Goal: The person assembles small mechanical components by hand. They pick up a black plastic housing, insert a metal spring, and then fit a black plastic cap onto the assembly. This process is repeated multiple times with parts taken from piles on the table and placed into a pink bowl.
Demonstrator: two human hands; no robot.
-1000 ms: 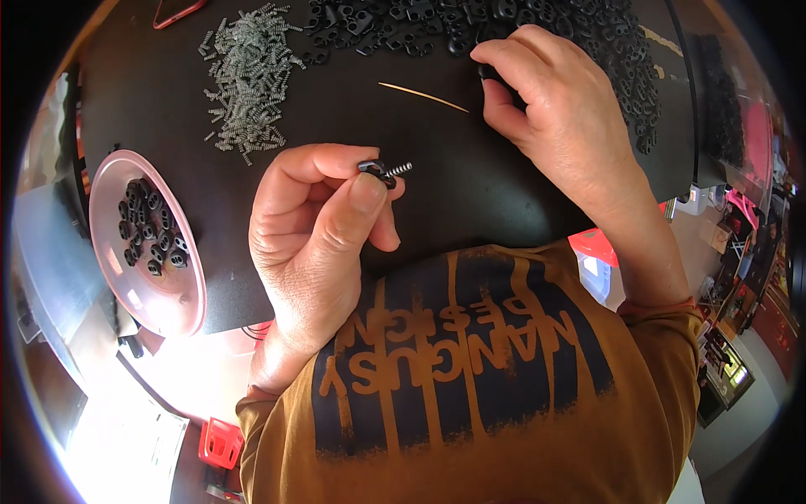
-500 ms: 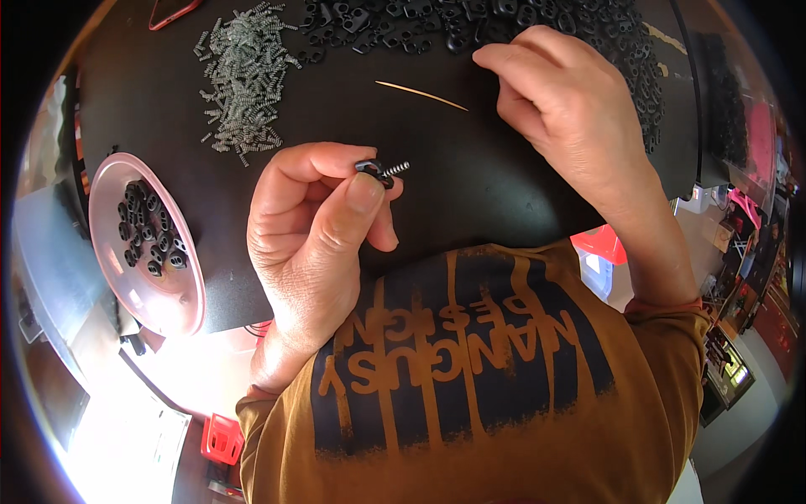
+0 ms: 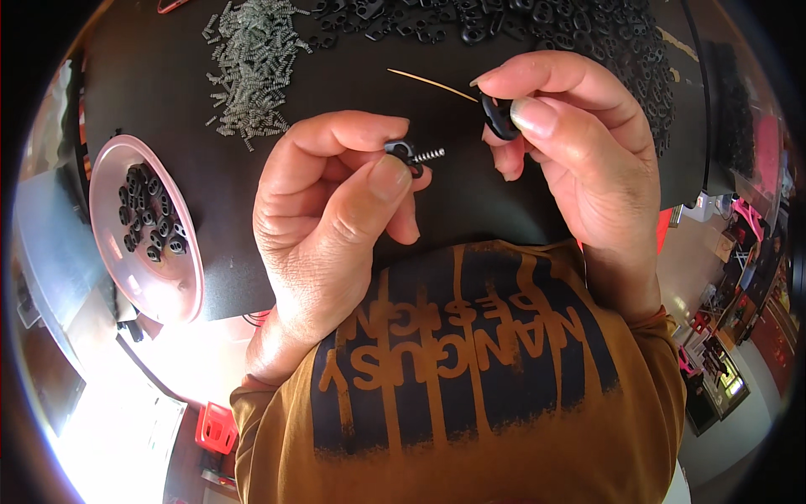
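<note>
Between thumb and forefinger, my left hand (image 3: 323,197) pinches a small black plastic cord lock piece (image 3: 399,149). A thin metal spring (image 3: 431,154) juts out of that piece toward the right. My right hand (image 3: 592,139) holds a rounded black cord lock piece (image 3: 499,118) between thumb and fingertips, a little higher and to the right. The two pieces are apart, both raised over the dark table (image 3: 353,71). Beyond them lies a thin wooden stick (image 3: 428,81), its right end close to my right fingertips.
A heap of small springs (image 3: 252,71) lies at the far left of the table. Many loose black plastic pieces (image 3: 579,29) spread along the far edge and right side. At the left stands a pinkish translucent bowl (image 3: 159,298) with several assembled-looking black pieces (image 3: 151,206) in it.
My right hand has come back from the black pile toward my left hand, now with a black piece in its fingers. My left hand has shifted slightly right with its piece and spring.
</note>
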